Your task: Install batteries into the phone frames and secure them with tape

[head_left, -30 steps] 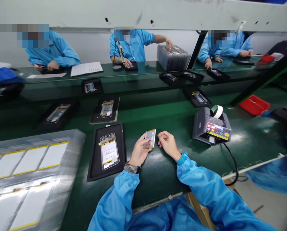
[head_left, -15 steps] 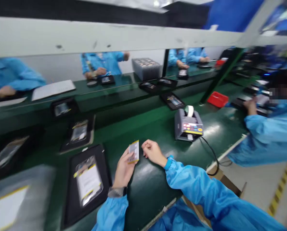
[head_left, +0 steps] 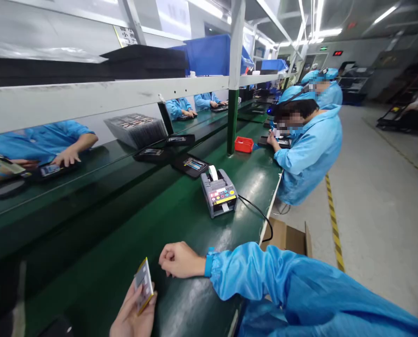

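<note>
Left hand (head_left: 133,313) holding yellow-edged pack (head_left: 144,284), green bench (head_left: 114,243), grey floor (head_left: 377,234)

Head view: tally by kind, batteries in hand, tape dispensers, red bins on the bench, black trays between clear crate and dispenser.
Battery in left hand: 1
Tape dispenser: 1
Red bin: 1
Black trays: 3
Total: 6

From my remote post I am counting 2 bare hands, 1 left hand (head_left: 133,314) and 1 right hand (head_left: 181,260), and 1 flat pack (head_left: 144,282). I am also tallying 1 tape dispenser (head_left: 219,194), 1 tape roll (head_left: 213,173), 1 black cord (head_left: 271,228), 1 red bin (head_left: 244,146) and 1 cardboard box (head_left: 291,236). Opposite, I am making out 3 co-workers (head_left: 54,138), 1 clear stack (head_left: 148,135) and, near the dispenser, 3 black trays (head_left: 178,164).
</note>
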Available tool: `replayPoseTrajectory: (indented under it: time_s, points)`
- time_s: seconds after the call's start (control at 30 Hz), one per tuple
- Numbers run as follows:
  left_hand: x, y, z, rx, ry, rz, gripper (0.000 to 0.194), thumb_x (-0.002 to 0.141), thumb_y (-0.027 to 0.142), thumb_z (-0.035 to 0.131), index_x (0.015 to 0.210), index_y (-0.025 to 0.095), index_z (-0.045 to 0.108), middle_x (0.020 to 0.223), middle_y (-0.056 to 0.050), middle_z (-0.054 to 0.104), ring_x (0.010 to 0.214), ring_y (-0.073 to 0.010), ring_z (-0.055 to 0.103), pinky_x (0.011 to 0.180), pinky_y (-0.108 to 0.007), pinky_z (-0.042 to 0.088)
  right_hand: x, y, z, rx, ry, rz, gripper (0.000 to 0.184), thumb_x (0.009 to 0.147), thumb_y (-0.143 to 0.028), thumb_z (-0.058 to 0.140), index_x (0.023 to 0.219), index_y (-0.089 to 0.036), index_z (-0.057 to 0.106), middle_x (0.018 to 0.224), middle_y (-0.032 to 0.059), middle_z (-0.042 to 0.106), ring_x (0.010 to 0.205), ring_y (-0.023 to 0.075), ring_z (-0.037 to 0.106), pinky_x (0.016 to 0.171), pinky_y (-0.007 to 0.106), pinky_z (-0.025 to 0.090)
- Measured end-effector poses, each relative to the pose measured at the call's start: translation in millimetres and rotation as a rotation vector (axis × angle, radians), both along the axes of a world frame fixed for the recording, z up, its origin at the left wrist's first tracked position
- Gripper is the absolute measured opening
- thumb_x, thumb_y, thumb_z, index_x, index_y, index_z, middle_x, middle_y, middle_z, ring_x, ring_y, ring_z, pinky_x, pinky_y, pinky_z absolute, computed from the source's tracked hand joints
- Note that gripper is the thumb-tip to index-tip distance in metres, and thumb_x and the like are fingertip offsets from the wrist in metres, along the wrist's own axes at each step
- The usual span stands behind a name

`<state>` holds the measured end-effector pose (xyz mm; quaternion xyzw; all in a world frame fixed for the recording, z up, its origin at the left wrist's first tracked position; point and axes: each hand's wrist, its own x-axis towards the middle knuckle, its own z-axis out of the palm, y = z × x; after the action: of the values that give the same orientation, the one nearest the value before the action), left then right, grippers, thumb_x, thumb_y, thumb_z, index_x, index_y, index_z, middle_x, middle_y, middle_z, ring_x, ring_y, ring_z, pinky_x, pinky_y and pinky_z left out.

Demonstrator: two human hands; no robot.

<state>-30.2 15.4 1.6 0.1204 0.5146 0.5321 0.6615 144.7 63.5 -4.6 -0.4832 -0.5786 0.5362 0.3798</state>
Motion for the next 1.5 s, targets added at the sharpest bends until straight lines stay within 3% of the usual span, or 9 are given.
replayPoseTrajectory:
  time_s: [0.17, 0.33, 0.5, 0.67, 0.77, 0.9, 1.17, 1.33, 1.5]
  points:
    - [10.2, -3.1, 9.3, 0.047, -0.028, 0.012, 0.034, 0.078, 0.008, 0.063, 0.092, 0.035, 0.078, 0.099, 0.004, 0.079, 0.077, -0.0147, 0.077, 0.066, -0.018, 0.064, 4.3, 3.0, 1.1, -0.064, 0.054, 0.008, 0.013, 0.080, -0.005, 0.058, 0.083, -0.018, 0.059, 0.057, -0.0083, 0.059, 0.044, 0.0081, 0.054, 0.047, 0.017, 0.046]
    - [24.8, -8.6, 24.5, 0.069, -0.141, 0.067, 0.032, 0.074, 0.001, 0.063, 0.096, 0.021, 0.077, 0.093, -0.003, 0.076, 0.067, -0.0125, 0.071, 0.056, -0.019, 0.060, -1.8, 26.6, 16.5, -0.048, -0.042, -0.151, 0.011, 0.087, -0.009, 0.054, 0.083, -0.019, 0.057, 0.056, -0.0062, 0.060, 0.043, 0.0091, 0.054, 0.047, 0.017, 0.045]
    - [21.9, -8.9, 23.9, 0.088, -0.203, 0.102, 0.028, 0.078, 0.003, 0.062, 0.100, 0.016, 0.073, 0.087, -0.003, 0.073, 0.065, -0.0131, 0.069, 0.053, -0.021, 0.057, -16.3, 100.4, 47.3, 0.087, -0.207, -0.407, 0.022, 0.103, -0.036, 0.045, 0.093, -0.021, 0.058, 0.078, 0.0011, 0.070, 0.067, 0.0138, 0.065, 0.065, 0.022, 0.050]
    - [20.6, -10.9, 21.6, 0.124, -0.245, 0.085, 0.031, 0.075, 0.005, 0.065, 0.103, 0.016, 0.070, 0.087, -0.003, 0.073, 0.064, -0.0125, 0.068, 0.053, -0.021, 0.055, -7.5, 179.3, 66.6, 0.078, -0.497, -0.697, 0.020, 0.099, -0.019, 0.044, 0.109, -0.012, 0.061, 0.113, 0.0194, 0.069, 0.105, 0.0276, 0.064, 0.091, 0.035, 0.048]
    - [19.4, -11.2, 17.7, 0.144, -0.264, 0.079, 0.032, 0.073, 0.006, 0.069, 0.104, 0.016, 0.070, 0.087, -0.003, 0.073, 0.065, -0.0127, 0.068, 0.053, -0.021, 0.055, 10.2, 211.1, 69.3, 0.130, -0.660, -0.779, 0.031, 0.094, -0.013, 0.050, 0.122, -0.003, 0.057, 0.133, 0.0279, 0.057, 0.128, 0.0342, 0.050, 0.107, 0.042, 0.036]
    - [17.8, -11.4, 10.5, 0.179, -0.274, 0.082, 0.038, 0.069, 0.011, 0.075, 0.106, 0.017, 0.070, 0.087, -0.004, 0.072, 0.063, -0.0119, 0.066, 0.052, -0.020, 0.051, 42.7, 244.0, 69.4, 0.141, -0.806, -0.871, 0.046, 0.087, -0.007, 0.054, 0.133, 0.002, 0.051, 0.141, 0.0326, 0.048, 0.134, 0.0369, 0.039, 0.113, 0.048, 0.025]
    - [26.4, -14.6, 6.6, 0.196, -0.290, 0.062, 0.059, 0.062, 0.025, 0.084, 0.117, 0.013, 0.068, 0.084, -0.004, 0.069, 0.060, -0.0115, 0.060, 0.049, -0.021, 0.039, 102.2, 288.0, 52.8, -0.019, -0.957, -1.069, 0.048, 0.083, -0.012, 0.062, 0.130, -0.004, 0.052, 0.135, 0.0316, 0.051, 0.129, 0.0390, 0.042, 0.110, 0.060, 0.028]
    - [26.4, -14.0, 10.7, 0.157, -0.288, 0.087, 0.066, 0.060, 0.026, 0.085, 0.121, 0.012, 0.066, 0.087, -0.004, 0.069, 0.061, -0.0117, 0.059, 0.050, -0.022, 0.038, 120.6, 297.4, 32.7, -0.037, -1.042, -1.054, 0.051, 0.087, -0.025, 0.067, 0.131, -0.003, 0.052, 0.134, 0.0316, 0.051, 0.130, 0.0399, 0.043, 0.111, 0.058, 0.027]
    - [23.2, -13.7, 10.9, 0.141, -0.275, 0.084, 0.065, 0.062, 0.026, 0.083, 0.123, 0.013, 0.065, 0.089, -0.005, 0.070, 0.062, -0.0121, 0.059, 0.050, -0.022, 0.037, 121.7, 294.5, 21.2, 0.012, -1.095, -0.932, 0.056, 0.090, -0.031, 0.068, 0.134, -0.001, 0.052, 0.134, 0.0312, 0.052, 0.131, 0.0380, 0.043, 0.112, 0.055, 0.024]
